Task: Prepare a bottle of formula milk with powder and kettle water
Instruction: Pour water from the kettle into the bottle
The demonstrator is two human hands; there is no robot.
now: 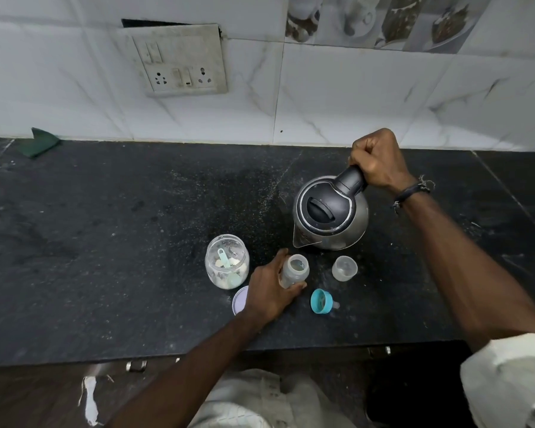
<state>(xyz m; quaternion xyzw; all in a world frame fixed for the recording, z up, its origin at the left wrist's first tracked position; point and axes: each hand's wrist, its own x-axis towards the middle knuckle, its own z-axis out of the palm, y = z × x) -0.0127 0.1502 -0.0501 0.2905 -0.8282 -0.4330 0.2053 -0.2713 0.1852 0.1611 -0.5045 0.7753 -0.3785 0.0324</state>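
The right hand [379,160] is curled tight round the black handle of the round silver metal kettle with a black lid [331,211]. The kettle is tipped, with its spout pointing down toward the small clear plastic baby bottle [294,271]. The bottle stands open on the dark speckled stone bench [105,227], just below the spout. The left hand [271,288] holds the bottle, with fingers and thumb wrapped round its side.

Just left of that hand is a clear round jar of white powder [227,261] with a pale green scoop [224,257] inside. A flat pale purple lid [240,299] peeks out from under the left hand. To the right of the bottle stands a small clear plastic cap [344,268]. In front of it lies the teal ring with the bottle teat [322,301], on its side.

Far back on the left, a green cloth [37,143] leans at the white tiled wall [352,103], below a white switch board with sockets [179,66]
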